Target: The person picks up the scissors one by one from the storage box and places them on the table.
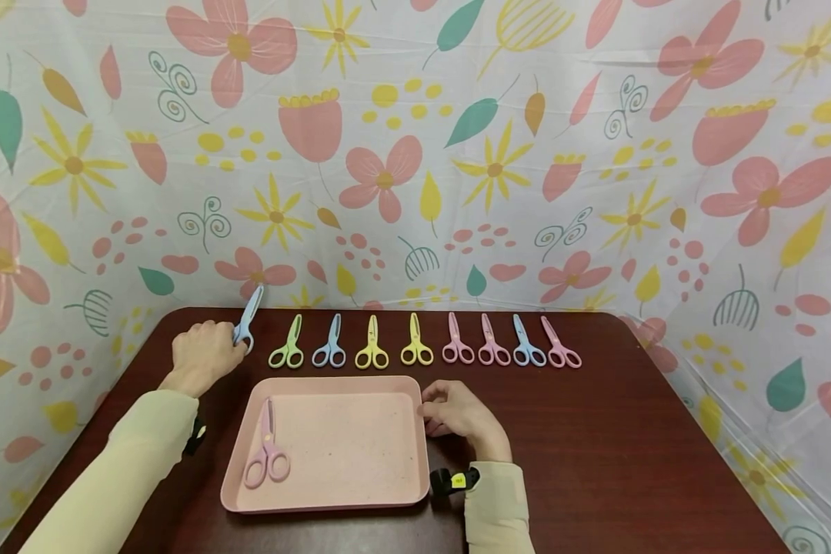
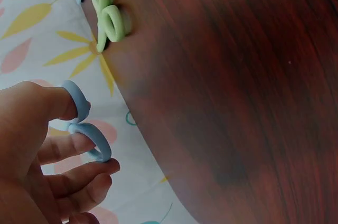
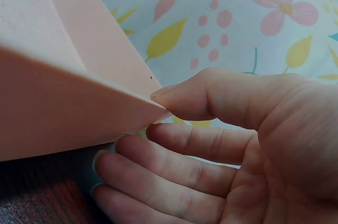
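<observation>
My left hand (image 1: 204, 355) holds a pair of light blue scissors (image 1: 251, 309) at the table's back left, blades pointing away. In the left wrist view, the thumb is in one blue handle loop (image 2: 78, 100) and a fingertip is at the other. At the right side of a pink tray (image 1: 346, 442), my right hand (image 1: 462, 414) pinches the rim near its far corner, thumb on top and curled fingers below, as the right wrist view shows. A pair of pinkish-purple scissors (image 1: 268, 438) lies inside the tray, at its left.
Along the back of the dark wooden table (image 1: 595, 446) runs a row of scissors: green (image 1: 291, 342), blue (image 1: 332, 342), two yellow pairs, then several pink ones with another blue pair (image 1: 524, 342) among them. A flowered cloth (image 1: 415, 169) hangs behind.
</observation>
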Demonstrator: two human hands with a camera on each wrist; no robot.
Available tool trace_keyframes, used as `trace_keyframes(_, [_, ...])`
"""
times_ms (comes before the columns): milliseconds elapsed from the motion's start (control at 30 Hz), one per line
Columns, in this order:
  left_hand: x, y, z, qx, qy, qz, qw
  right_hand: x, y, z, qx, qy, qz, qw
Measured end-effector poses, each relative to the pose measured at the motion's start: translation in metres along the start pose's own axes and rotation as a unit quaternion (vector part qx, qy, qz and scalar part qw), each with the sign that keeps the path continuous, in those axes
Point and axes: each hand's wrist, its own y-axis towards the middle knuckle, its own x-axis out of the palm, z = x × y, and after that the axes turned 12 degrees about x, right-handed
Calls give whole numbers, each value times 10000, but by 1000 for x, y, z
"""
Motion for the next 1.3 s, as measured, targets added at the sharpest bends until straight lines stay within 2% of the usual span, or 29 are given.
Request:
trace_keyframes(300, [10, 2, 2, -151, 45, -430, 9990, 0, -1, 0, 78, -169, 39, 9998])
trace_keyframes(500, [16, 4, 0, -282, -49, -726, 9969, 1, 0, 0, -12, -56, -24, 10000])
trace_keyframes(700, [22, 7, 3, -271, 1, -1015, 9945, -1, -1, -1, 8, -126, 28, 9999])
trace_keyframes(1300, [27, 10, 0, -478, -150, -1350, 9896, -2, -1, -1, 38, -142, -18, 9999])
